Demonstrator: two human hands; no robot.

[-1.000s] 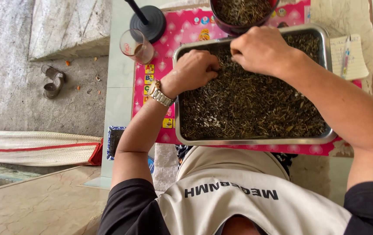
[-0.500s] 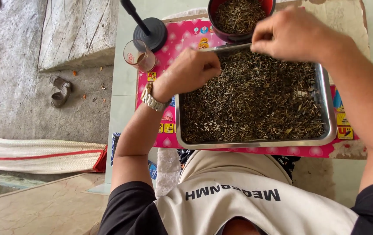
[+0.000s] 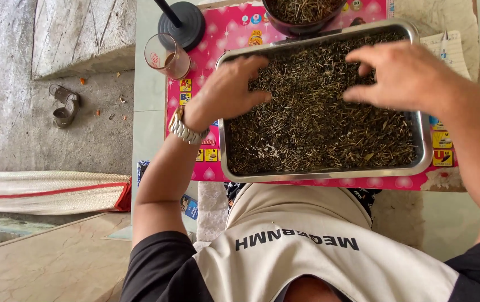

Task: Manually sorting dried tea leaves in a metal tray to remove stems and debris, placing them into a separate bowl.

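A steel tray (image 3: pixel 325 174) full of dark dried leaves and stems (image 3: pixel 318 128) lies on a pink patterned mat (image 3: pixel 234 33). My left hand (image 3: pixel 226 92), with a metal wristwatch (image 3: pixel 186 128), rests flat on the leaves at the tray's left edge, fingers spread. My right hand (image 3: pixel 399 75) hovers over the tray's right half with fingers apart, touching the leaves. A dark red bowl (image 3: pixel 301 14) holding more of the same leaves stands just beyond the tray.
A glass of brown drink (image 3: pixel 166 56) and a black round stand base (image 3: pixel 181 23) sit at the mat's far left. A notepad with a pen (image 3: pixel 447 50) lies at the right. Sandals (image 3: pixel 63 105) lie on the concrete floor, a woven hammock (image 3: pixel 49 191) at left.
My right hand came back from above the bowl down onto the tray and opened its pinched fingers. My left hand unclenched and spread flat on the leaves.
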